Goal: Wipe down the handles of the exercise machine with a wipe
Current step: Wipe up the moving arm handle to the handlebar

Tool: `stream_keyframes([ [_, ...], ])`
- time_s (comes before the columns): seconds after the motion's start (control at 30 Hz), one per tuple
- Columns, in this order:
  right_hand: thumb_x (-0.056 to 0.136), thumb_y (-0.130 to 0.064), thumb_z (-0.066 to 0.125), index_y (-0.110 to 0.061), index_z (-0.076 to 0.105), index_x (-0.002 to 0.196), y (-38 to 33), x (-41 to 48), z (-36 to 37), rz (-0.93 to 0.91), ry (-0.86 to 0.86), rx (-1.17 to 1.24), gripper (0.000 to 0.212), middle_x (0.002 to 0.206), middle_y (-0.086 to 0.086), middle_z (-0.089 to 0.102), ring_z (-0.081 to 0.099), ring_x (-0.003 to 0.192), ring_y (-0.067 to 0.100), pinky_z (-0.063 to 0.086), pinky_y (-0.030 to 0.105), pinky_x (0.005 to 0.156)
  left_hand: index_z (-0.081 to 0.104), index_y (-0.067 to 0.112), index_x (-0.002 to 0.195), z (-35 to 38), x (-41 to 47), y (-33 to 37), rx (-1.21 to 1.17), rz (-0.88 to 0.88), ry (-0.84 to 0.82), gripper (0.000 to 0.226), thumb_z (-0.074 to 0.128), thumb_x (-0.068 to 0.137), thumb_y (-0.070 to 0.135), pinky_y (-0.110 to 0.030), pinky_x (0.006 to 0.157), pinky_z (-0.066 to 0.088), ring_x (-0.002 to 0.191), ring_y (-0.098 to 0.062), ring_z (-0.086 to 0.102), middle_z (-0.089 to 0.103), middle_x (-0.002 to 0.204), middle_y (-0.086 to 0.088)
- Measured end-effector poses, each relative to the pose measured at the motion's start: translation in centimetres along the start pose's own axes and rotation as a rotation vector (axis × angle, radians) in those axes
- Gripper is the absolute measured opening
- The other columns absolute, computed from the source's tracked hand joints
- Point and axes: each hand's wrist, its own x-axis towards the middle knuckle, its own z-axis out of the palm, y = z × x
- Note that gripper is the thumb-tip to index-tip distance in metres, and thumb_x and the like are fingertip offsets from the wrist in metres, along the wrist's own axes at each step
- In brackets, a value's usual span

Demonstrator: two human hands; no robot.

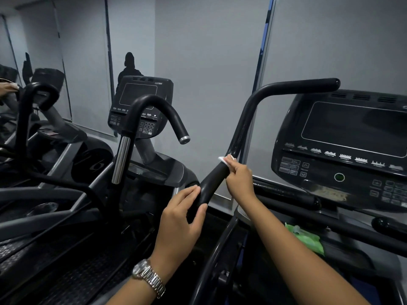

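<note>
Dim, flat light; edges warped, maybe soft.

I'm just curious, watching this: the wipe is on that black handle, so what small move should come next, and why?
Probably slide the right hand, pinching the white wipe, further up the handle. The wipe sits only partway along, and a long stretch of bar rises above it to the tip. The left hand grips lower down, which should steady it.

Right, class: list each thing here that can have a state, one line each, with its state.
handle: gripped low, wiped higher up
wipe: pinched on the handle
left hand: grips the handle
right hand: pinches the wipe
right-hand console screen: dark
green wipe packet: lying on the machine frame
</note>
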Motion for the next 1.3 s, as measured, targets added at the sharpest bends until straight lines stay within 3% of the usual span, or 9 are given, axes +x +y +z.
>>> stream_keyframes([
  [0.23,0.073,0.023,0.041,-0.013,0.067,0.118,0.7,-2.5,-0.4,-0.337,-0.085,-0.071,0.064,0.127,-0.002,0.058,0.039,0.131,0.005,0.027,0.010,0.109,0.067,0.011,0.115,1.5,2.4,0.1,0.046,0.058,-0.013,0.033,0.070,0.082,0.015,-0.014,0.097,0.042,0.108,-0.004,0.058,0.065,0.114,0.004],
  [0.4,0.075,0.025,0.043,-0.011,0.071,0.111,0.8,-0.2,-0.6,-0.243,-0.074,-0.085,0.058,0.112,-0.011,0.060,0.042,0.129,0.011,0.030,0.012,0.109,0.067,0.011,0.115,1.6,2.2,-0.1,0.052,0.068,-0.003,0.033,0.071,0.082,0.012,-0.014,0.097,0.042,0.108,-0.005,0.058,0.065,0.115,0.004],
  [0.57,0.074,0.021,0.047,-0.013,0.069,0.115,0.7,-2.7,-1.0,-0.440,-0.120,-0.076,0.057,0.120,-0.007,0.062,0.046,0.128,0.008,0.037,0.020,0.108,0.067,0.012,0.115,1.6,2.2,-0.2,0.064,0.076,0.004,0.033,0.070,0.083,0.015,-0.022,0.097,0.046,0.109,-0.007,0.058,0.065,0.116,0.003],
  [0.73,0.074,0.023,0.047,-0.010,0.073,0.106,0.2,-1.6,-1.0,-0.391,-0.099,-0.056,0.052,0.108,-0.003,0.070,0.051,0.120,0.003,0.042,0.031,0.106,0.068,0.011,0.113,1.6,2.1,-0.1,0.067,0.068,0.015,0.031,0.070,0.082,0.016,-0.022,0.095,0.047,0.106,-0.009,0.059,0.064,0.113,0.003],
  [0.9,0.086,0.013,0.047,-0.013,0.073,0.106,-0.2,-3.5,-1.2,-0.388,-0.192,0.053,0.042,0.115,-0.010,0.067,0.051,0.125,0.004,0.042,0.023,0.105,0.068,0.012,0.103,1.3,2.1,0.1,0.045,0.060,0.039,0.023,0.071,0.081,0.019,-0.021,0.084,0.050,0.094,-0.009,0.060,0.061,0.101,0.006],
  [1.0,0.089,0.008,0.051,-0.014,0.073,0.107,0.0,-2.8,-2.1,-0.312,-0.147,0.082,0.036,0.115,-0.004,0.069,0.061,0.112,0.002,0.050,0.028,0.097,0.065,0.012,0.100,1.2,2.2,0.2,0.042,0.057,0.045,0.022,0.070,0.080,0.019,-0.021,0.079,0.049,0.088,-0.008,0.058,0.060,0.096,0.006],
  [1.1,0.090,0.003,0.051,-0.013,0.074,0.104,-0.6,-2.1,-1.7,-0.284,-0.120,0.020,0.031,0.110,0.003,0.072,0.064,0.074,-0.009,0.053,0.016,0.074,0.063,0.012,0.101,1.2,2.1,0.2,0.038,0.046,0.049,0.024,0.071,0.080,0.018,-0.024,0.080,0.050,0.090,-0.007,0.058,0.060,0.097,0.006],
  [1.23,0.087,0.003,0.046,-0.012,0.072,0.108,-1.3,-4.6,-0.7,-0.382,-0.227,0.068,0.036,0.117,-0.002,0.068,0.051,0.125,0.003,0.037,0.024,0.109,0.058,0.012,0.104,1.4,2.0,0.3,-0.005,0.021,0.070,0.031,0.074,0.078,0.015,-0.031,0.083,0.053,0.094,-0.010,0.059,0.060,0.098,0.006],
  [1.3,0.087,0.009,0.047,-0.011,0.071,0.111,-0.8,-5.3,-1.2,-0.390,-0.238,0.121,0.039,0.120,-0.002,0.067,0.050,0.128,0.008,0.039,0.024,0.107,0.057,0.013,0.104,1.3,2.1,0.4,-0.007,0.016,0.072,0.032,0.074,0.078,0.015,-0.032,0.083,0.054,0.093,-0.011,0.059,0.059,0.098,0.005],
])
